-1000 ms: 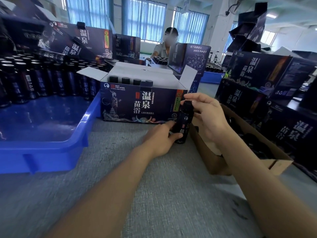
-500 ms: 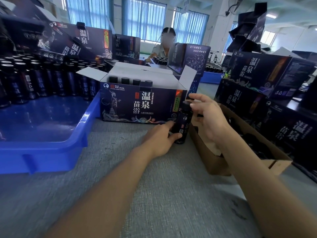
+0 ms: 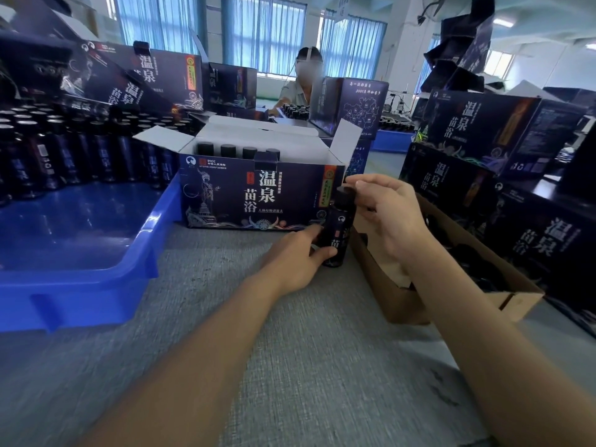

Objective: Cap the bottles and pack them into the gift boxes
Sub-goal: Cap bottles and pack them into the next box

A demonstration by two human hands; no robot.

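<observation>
Your left hand (image 3: 298,258) gripped the glossy dark bottle (image 3: 338,235), your right hand (image 3: 387,214) pinched its round cap (image 3: 344,193); the open gift box (image 3: 258,195) stood at twelve o'clock, the blue plastic tray (image 3: 80,285) at nine.

The right hand (image 3: 388,217) twists on the cap (image 3: 343,195), its fingers shifting enough to show the cap's side again.
</observation>
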